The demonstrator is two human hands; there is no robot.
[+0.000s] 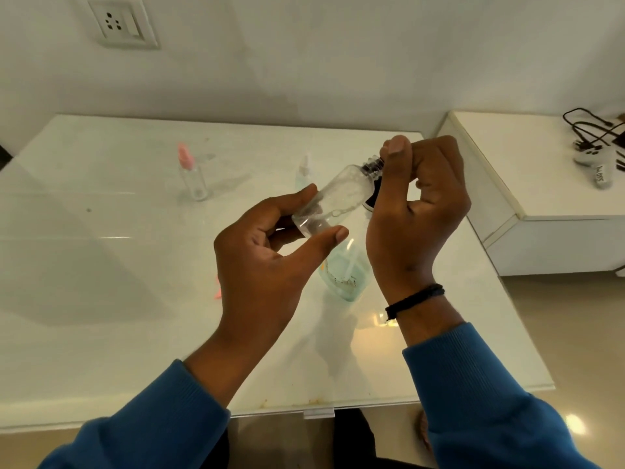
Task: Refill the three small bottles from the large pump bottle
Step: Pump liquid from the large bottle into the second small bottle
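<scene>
My left hand holds a small clear bottle by its base, tilted with the neck pointing up and to the right. My right hand is curled at that neck and pinches a dark cap or pump head there. Foamy liquid clings inside the bottle. Below my hands stands the large pale-green pump bottle on the white table. Farther back stand a clear small bottle with a pink spray top and another with a pale top.
A small pink object peeks out left of my left wrist. To the right is a lower white cabinet with black cables and a white device. A wall socket sits at the upper left.
</scene>
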